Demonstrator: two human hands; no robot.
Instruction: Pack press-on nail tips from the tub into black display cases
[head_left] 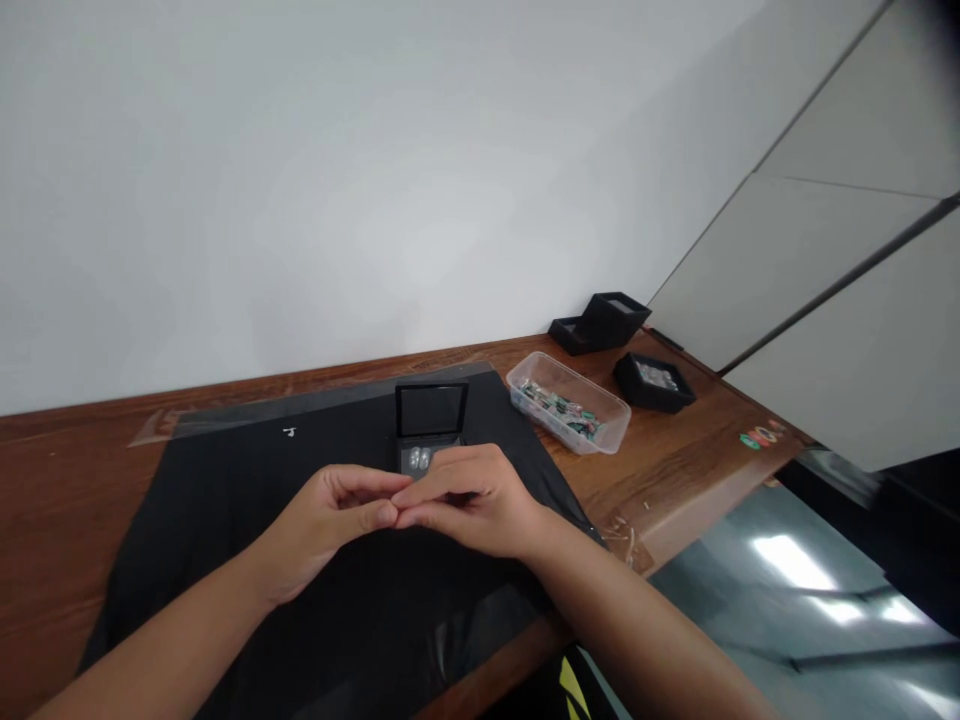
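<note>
My left hand [330, 520] and my right hand [472, 497] meet fingertip to fingertip over a black mat [240, 490]. Thumb and index finger are pinched together on each. Whatever lies between the fingertips is too small or too hidden to make out. Just behind them stands a small black case [431, 408] with its framed lid raised. Shiny round clear pieces [418, 458] show in its base, which my right hand partly covers.
A clear plastic tub [540, 372] of small green and mixed packets stands right of the mat. Farther right are black boxes [600, 320] and a black tray [654, 383]. Coloured rings [763, 436] lie near the table's right edge. A small white scrap [290, 432] rests on the mat.
</note>
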